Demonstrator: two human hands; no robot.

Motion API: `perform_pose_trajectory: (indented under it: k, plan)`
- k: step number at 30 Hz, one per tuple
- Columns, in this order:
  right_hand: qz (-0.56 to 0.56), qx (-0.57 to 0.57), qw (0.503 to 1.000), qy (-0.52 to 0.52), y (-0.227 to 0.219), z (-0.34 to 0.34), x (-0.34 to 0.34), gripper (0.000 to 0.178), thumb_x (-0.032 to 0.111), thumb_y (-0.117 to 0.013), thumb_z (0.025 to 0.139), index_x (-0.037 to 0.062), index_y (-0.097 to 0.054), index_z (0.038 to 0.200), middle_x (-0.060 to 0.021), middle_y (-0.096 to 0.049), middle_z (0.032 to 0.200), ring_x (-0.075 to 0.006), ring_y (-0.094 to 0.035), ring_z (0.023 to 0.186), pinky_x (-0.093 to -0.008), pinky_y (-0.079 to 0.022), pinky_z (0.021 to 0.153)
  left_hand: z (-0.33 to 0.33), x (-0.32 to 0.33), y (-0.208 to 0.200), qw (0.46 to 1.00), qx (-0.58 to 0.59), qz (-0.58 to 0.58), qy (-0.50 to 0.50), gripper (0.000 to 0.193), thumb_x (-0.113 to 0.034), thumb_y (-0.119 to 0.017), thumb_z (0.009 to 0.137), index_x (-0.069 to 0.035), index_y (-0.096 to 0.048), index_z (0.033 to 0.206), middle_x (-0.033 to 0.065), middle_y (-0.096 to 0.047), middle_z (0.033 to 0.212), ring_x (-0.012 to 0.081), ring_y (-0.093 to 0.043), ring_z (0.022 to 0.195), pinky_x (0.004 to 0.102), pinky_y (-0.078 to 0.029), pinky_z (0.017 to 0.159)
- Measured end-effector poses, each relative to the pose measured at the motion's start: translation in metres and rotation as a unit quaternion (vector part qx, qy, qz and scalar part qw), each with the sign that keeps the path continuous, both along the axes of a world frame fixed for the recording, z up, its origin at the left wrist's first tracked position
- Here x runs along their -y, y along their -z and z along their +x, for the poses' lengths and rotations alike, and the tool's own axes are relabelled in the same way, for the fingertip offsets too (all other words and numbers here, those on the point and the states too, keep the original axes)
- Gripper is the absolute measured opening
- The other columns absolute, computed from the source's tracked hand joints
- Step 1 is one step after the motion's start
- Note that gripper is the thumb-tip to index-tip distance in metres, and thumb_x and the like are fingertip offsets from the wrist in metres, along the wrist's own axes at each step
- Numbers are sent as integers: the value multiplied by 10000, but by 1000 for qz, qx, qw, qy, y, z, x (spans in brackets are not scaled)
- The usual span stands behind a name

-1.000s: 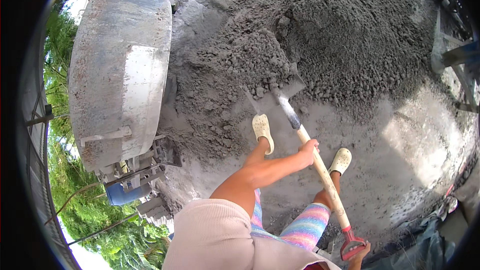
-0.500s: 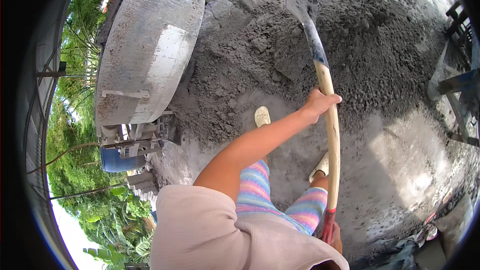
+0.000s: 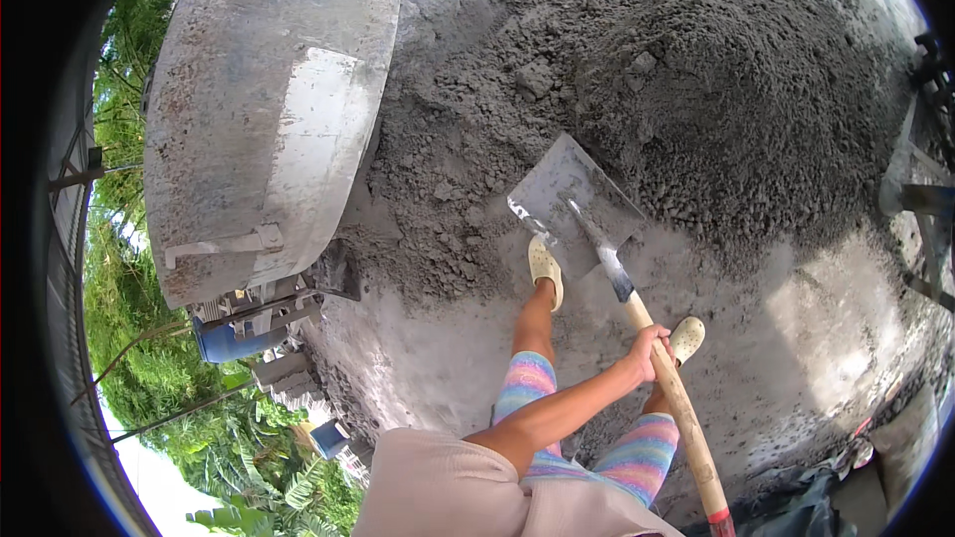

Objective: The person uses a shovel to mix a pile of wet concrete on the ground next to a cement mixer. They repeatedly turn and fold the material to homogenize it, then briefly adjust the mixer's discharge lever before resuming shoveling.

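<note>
My left hand (image 3: 652, 351) is wrapped around the pale wooden shaft of a shovel (image 3: 686, 418). The square metal blade (image 3: 557, 194) is low, over the near edge of a dark grey heap of sand or mortar mix (image 3: 736, 99). Only a grey film shows on the blade, with no load on it. Red covers the handle's lower end (image 3: 720, 520), which runs to the bottom edge of the picture. My right hand is not visible there. Beside the blade is one of my cream clogs (image 3: 544, 268); the other clog (image 3: 687, 338) is beside the shaft.
A large rusty metal drum (image 3: 239, 129) stands at left, with a blue barrel (image 3: 239, 338) below it. Metal framework (image 3: 930, 199) is at the right edge. Dark plastic sheeting (image 3: 786, 512) and sacks lie at lower right. Greenery (image 3: 129, 278) grows beyond the drum.
The shovel blade has come down and back from above the heap toward my feet. My left hand moved nearer with the shaft. My right hand has gone out of view, and my feet have shifted.
</note>
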State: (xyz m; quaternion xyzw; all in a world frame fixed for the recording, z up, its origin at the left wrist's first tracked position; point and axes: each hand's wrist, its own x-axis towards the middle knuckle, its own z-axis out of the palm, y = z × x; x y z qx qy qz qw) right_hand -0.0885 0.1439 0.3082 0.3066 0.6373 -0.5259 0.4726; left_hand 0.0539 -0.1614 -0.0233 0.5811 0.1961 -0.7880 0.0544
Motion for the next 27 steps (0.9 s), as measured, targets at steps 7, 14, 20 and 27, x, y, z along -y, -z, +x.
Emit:
perform_pose_trajectory:
  k: [7, 14, 20, 27]
  plan:
    - [-89, -111, 990, -17, 108, 81, 252, 431, 470, -511, 766, 57, -473, 652, -48, -433, 481, -166, -452, 417, -280, -417, 416, 143, 224, 99, 991, 29, -79, -108, 203, -191, -599, 651, -87, -447, 566, 51, -464, 537, 215, -470, 510, 372, -426, 513]
    - [72, -39, 996, -35, 256, 211, 380, 426, 479, -515, 729, 90, -416, 585, -53, -403, 452, -180, -432, 381, -293, -387, 375, 323, 436, 182, 979, 118, -168, 3, 224, -254, -619, 715, -116, -473, 618, 38, -495, 548, 212, -502, 551, 344, -443, 600]
    - [95, -20, 993, 73, 498, 143, 331, 416, 514, -510, 739, 125, -433, 615, 5, -400, 476, -115, -389, 375, -255, -347, 362, 283, 368, 242, 981, 138, -138, 8, 653, -472, -652, 692, -88, -376, 1143, 94, -459, 1087, 253, -450, 986, 442, -360, 873]
    - [60, 18, 997, 51, 470, 173, 317, 362, 459, -502, 780, 100, -488, 740, 1, -401, 488, -123, -390, 398, -254, -338, 371, 306, 389, 258, 947, 196, -233, -102, 549, -493, -673, 663, -104, -458, 985, 41, -510, 958, 230, -491, 936, 421, -392, 844]
